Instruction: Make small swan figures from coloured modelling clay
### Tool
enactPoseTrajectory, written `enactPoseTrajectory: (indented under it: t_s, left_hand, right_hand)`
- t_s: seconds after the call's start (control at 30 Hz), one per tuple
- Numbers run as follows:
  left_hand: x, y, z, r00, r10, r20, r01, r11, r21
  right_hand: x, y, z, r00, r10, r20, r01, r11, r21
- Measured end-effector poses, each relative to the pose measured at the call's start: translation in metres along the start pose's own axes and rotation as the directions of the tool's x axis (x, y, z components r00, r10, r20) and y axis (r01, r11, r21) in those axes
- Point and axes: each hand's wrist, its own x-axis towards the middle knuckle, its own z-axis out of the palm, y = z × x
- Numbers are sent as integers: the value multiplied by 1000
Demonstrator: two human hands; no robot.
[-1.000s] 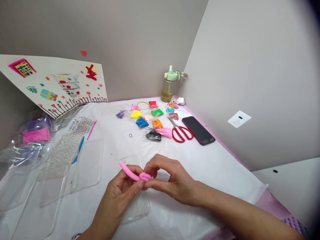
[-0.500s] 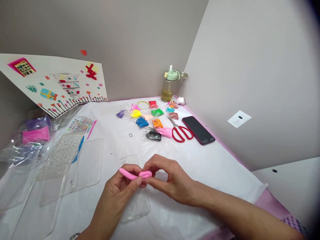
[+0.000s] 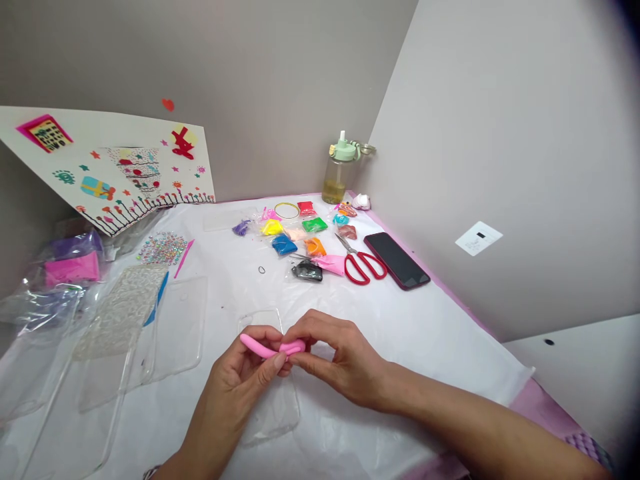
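A roll of pink modelling clay (image 3: 257, 347) is held between both hands above the table. One end sticks out straight to the left, while the other is coiled into a small loop at the right. My left hand (image 3: 245, 370) pinches the middle of the roll between thumb and fingers. The coiled end sits in the closed fingertips of my right hand (image 3: 343, 360). Under the hands, a clear phone case (image 3: 275, 413) lies on the white sheet, partly covered by them.
Several coloured clay packets (image 3: 284, 245) lie ahead, beside red-handled scissors (image 3: 357, 260) and a dark phone (image 3: 397, 260). Behind them stands a water bottle (image 3: 337, 170). At left are clear cases (image 3: 180, 327), beads (image 3: 163, 249) and plastic bags (image 3: 35, 313). A decorated card (image 3: 120, 133) leans against the wall.
The coiled end of the pink clay has turned slightly in my right fingertips and looks a little tighter. Both hands stay almost in place.
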Motion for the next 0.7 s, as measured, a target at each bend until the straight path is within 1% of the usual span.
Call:
enactPoseTrajectory:
  t_s: [0.07, 0.17, 0.27, 0.33, 0.43, 0.5, 0.57, 0.63, 0.7]
  left_hand:
    - [0, -1, -1, 1000, 2, 4, -2, 1000, -23]
    - [1, -1, -1, 1000, 17, 15, -17, 999, -37]
    - [1, 1, -1, 1000, 12, 24, -12, 1000, -6]
    - [0, 1, -3, 1000, -9, 8, 8, 1000, 27]
    - [1, -1, -9, 998, -36, -54, 38, 998, 47]
    - [3, -3, -14, 995, -13, -100, 20, 997, 68]
    - [5, -5, -19, 990, 23, -139, -11, 996, 91]
    - [6, -6, -24, 986, 35, -161, -21, 996, 86]
    - [7, -7, -26, 985, 25, -169, -11, 996, 87]
  right_hand:
    - [0, 1, 0, 1000, 8, -19, -8, 1000, 13]
    - [0, 2, -1, 1000, 3, 1, -3, 1000, 25]
    - [-1, 4, 0, 1000, -4, 17, 4, 1000, 7]
    - [-1, 5, 0, 1000, -1, 17, 1, 1000, 2]
    - [-1, 6, 0, 1000, 24, 2, -24, 1000, 16]
    - [0, 7, -2, 998, 68, -19, -67, 997, 30]
    - [1, 7, -3, 988, 154, -18, -153, 985, 81]
    - [1, 6, -5, 966, 255, 29, -257, 951, 173]
    - [2, 5, -6, 940, 325, 100, -340, 902, 265]
